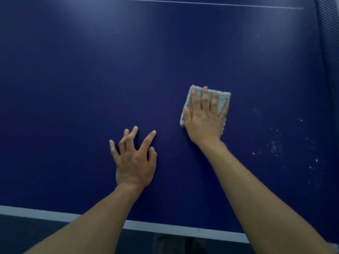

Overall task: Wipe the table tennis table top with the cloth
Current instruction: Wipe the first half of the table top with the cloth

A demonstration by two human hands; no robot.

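While the right hand [203,118] presses flat on a folded grey cloth [222,99], fingers straight and laid across its fleecy top, the left hand [134,162] braces just beside it on the dark blue worktop [91,79], fingers splayed and arched, grasping nothing. The cloth lies on the worktop right of centre, pinned under the palm, its far corners showing past the fingertips. The step in hand appears to be a wiping pass. It is likely best done with even pressure through the whole palm so the folded pad stays flat and does not bunch, in overlapping strokes. Those strokes should go toward the scatter of white specks [275,145] to the right, apart from the cloth and not yet reached, and gather that dust rather than spread it. The bracing hand should bear lightly, since it may leave marks on the surface. A white edge line [165,228] borders the near side, a thin white line [183,2] crosses the far end, and a dark ribbed strip [328,43], probably the net, runs down the right. No brand, label or writing can be read anywhere.
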